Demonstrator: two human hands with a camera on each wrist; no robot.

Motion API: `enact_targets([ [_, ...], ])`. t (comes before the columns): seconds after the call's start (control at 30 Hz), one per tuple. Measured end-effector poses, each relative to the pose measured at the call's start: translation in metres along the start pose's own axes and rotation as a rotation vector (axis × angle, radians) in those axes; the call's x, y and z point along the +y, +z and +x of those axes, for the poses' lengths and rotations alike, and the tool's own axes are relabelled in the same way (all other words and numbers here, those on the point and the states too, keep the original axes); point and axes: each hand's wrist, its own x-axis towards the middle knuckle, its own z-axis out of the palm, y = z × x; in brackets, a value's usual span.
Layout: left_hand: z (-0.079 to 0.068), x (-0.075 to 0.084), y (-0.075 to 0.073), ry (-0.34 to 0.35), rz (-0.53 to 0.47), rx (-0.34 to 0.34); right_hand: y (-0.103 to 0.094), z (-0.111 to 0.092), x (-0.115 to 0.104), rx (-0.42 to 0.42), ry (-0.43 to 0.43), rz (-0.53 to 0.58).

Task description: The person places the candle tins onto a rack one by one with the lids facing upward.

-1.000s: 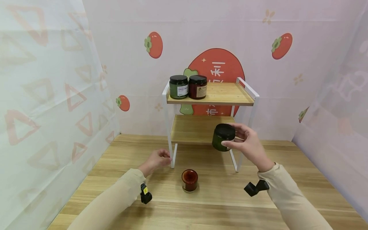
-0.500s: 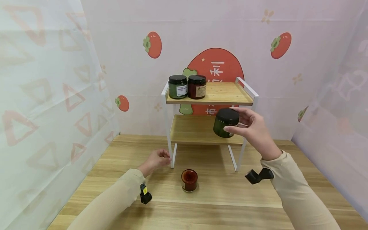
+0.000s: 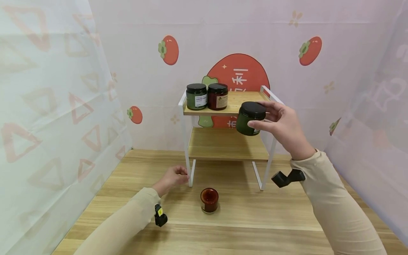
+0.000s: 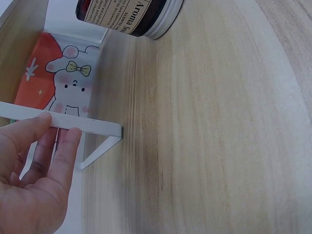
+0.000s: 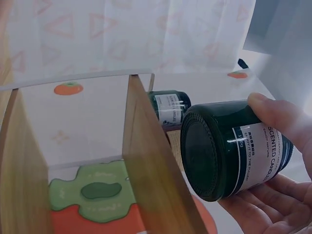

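Note:
My right hand grips a green scented candle jar with a black lid, thumb on the near side and fingers behind. The jar is in the air in front of the top shelf's edge, slightly tilted. Low on the left, my left hand pinches the white front leg of the two-tier shelf between thumb and fingers. On the top board, at its left end, a green candle jar and a dark red candle jar stand side by side with black lids on.
A red-brown glass candle jar stands on the wooden table in front of the shelf. White side rails edge the top board. Printed cloth walls enclose the table at the back and sides.
My right hand has raised the green candle jar from in front of the lower board to the height of the top board's edge. The left hand has stayed at the leg.

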Motion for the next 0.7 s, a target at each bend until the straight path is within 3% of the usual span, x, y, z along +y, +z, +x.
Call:
enact_targets([
  [0.43,0.0,-0.001,-0.001,0.008,0.023,0.014,0.004,0.033,-0.033,-0.015,0.02,-0.035],
  [0.7,-0.001,0.0,-0.001,0.024,0.031,0.009,0.008,0.052,-0.042,0.003,0.048,-0.05],
])
